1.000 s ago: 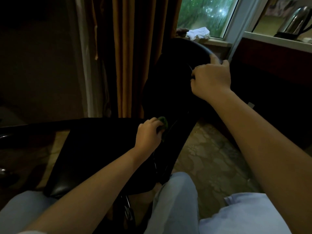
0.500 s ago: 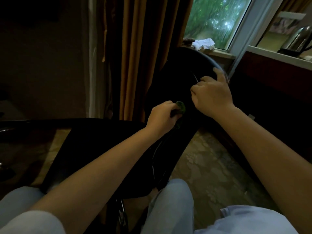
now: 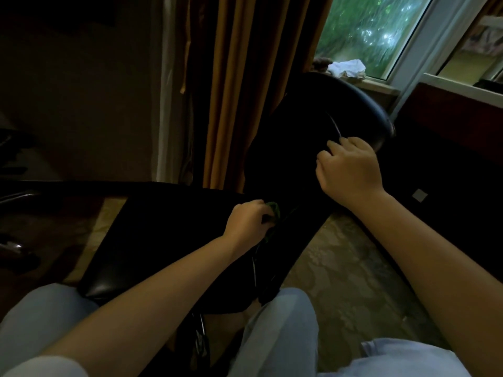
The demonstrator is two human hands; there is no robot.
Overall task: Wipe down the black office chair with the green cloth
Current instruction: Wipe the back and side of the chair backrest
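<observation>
Head view: my left hand (image 3: 249,221) is curled tight round the green cloth (image 3: 274,210). The cloth is bunched, poking out at 2 o'clock of my knuckles and pressed into the black office chair (image 3: 163,235) where seat meets backrest. My right hand (image 3: 351,170), at 1 o'clock from the left, has its fingers curled, gripping the backrest below its top edge. Orange curtain (image 3: 231,91) at 12 o'clock behind the chair. Window (image 3: 367,31) at 1 o'clock, white rag (image 3: 347,68) on its sill.
</observation>
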